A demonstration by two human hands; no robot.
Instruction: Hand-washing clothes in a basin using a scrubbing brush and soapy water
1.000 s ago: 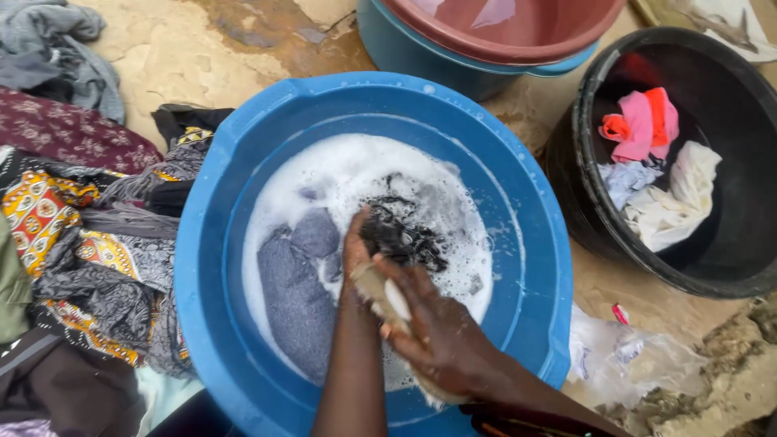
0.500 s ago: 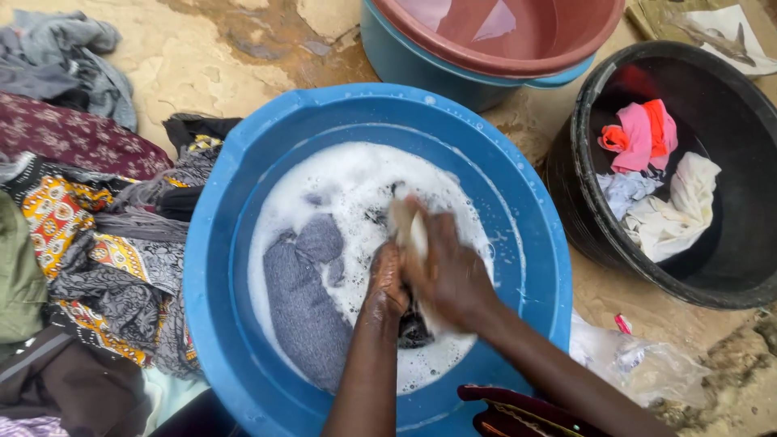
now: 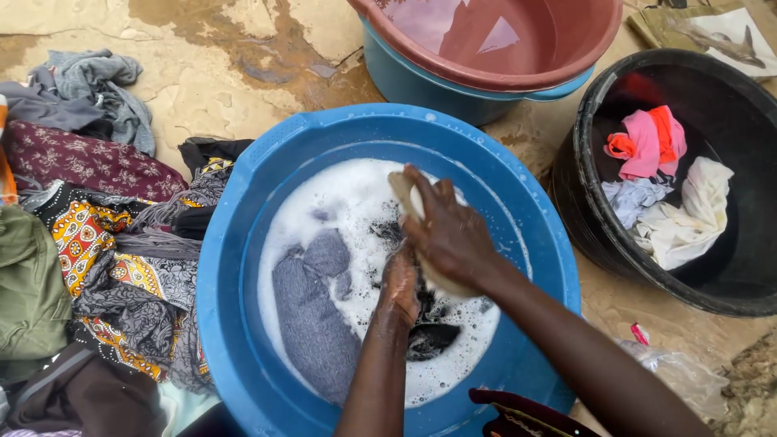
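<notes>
Item: our right hand (image 3: 449,235) curled tight around a pale bar of soap (image 3: 402,191), held over the suds in the blue basin (image 3: 243,243). Our left hand (image 3: 399,287), just beneath it, clenches a dark garment (image 3: 429,336); a grey cloth (image 3: 312,311) lies soaking to its left.

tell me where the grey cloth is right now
In the head view the grey cloth lies in the suds on the left side of the blue basin, just left of the left hand.
</notes>
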